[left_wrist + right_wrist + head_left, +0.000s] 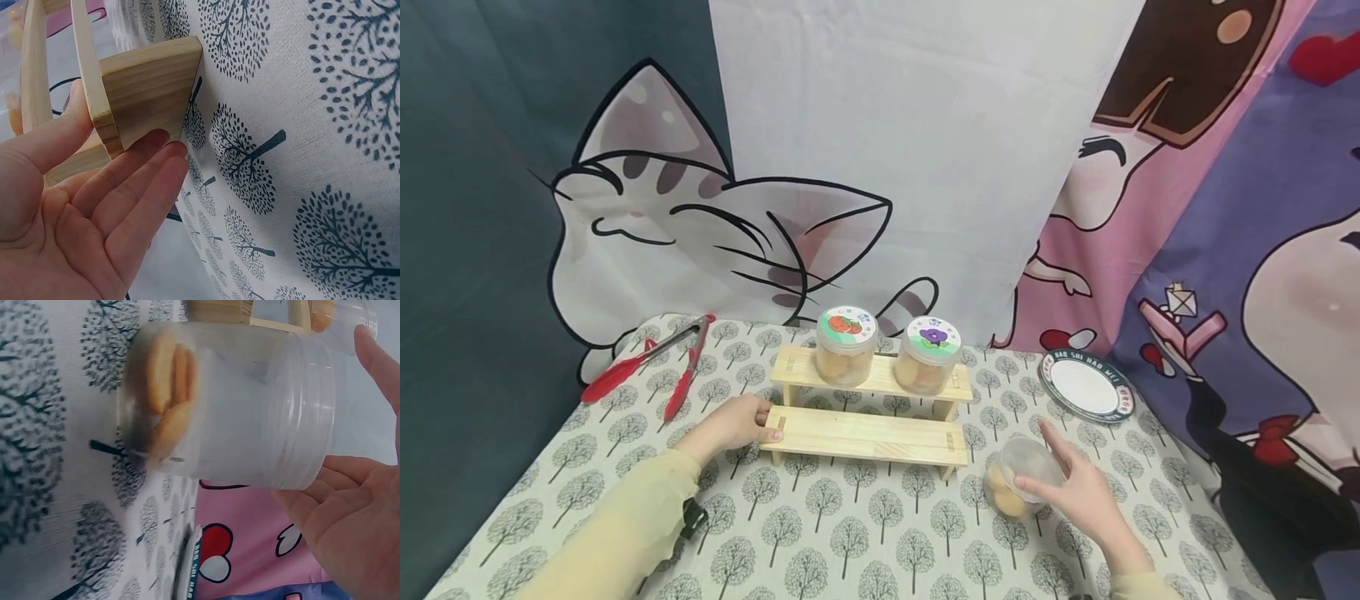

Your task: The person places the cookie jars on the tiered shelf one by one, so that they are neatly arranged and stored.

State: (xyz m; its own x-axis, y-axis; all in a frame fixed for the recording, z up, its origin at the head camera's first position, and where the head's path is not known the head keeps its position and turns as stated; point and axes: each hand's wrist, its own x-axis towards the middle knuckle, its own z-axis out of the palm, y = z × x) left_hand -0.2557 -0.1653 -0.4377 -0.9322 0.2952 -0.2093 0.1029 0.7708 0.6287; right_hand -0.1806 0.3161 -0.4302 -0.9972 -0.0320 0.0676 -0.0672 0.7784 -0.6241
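My left hand (739, 423) holds the left end of a two-tier wooden rack (865, 433), its thumb on the lower board and its fingers beside the end support (150, 87). A clear plastic jar (237, 412) with several golden-brown cookies (169, 394) at its bottom stands on the tablecloth, right of the rack. Around its upper rim, my right hand (1078, 492) has its thumb and fingers spread apart. The thumb is off the rim in the right wrist view, and the fingers are right at the rim's far side.
Two filled jars stand on the upper tier, one with a tomato-picture lid (847, 325), the other with a purple-flower lid (933, 337). Red-handled tongs (647, 358) lie at the back left. A green-rimmed plate (1086, 385) is at the back right, before a cartoon curtain (925, 167).
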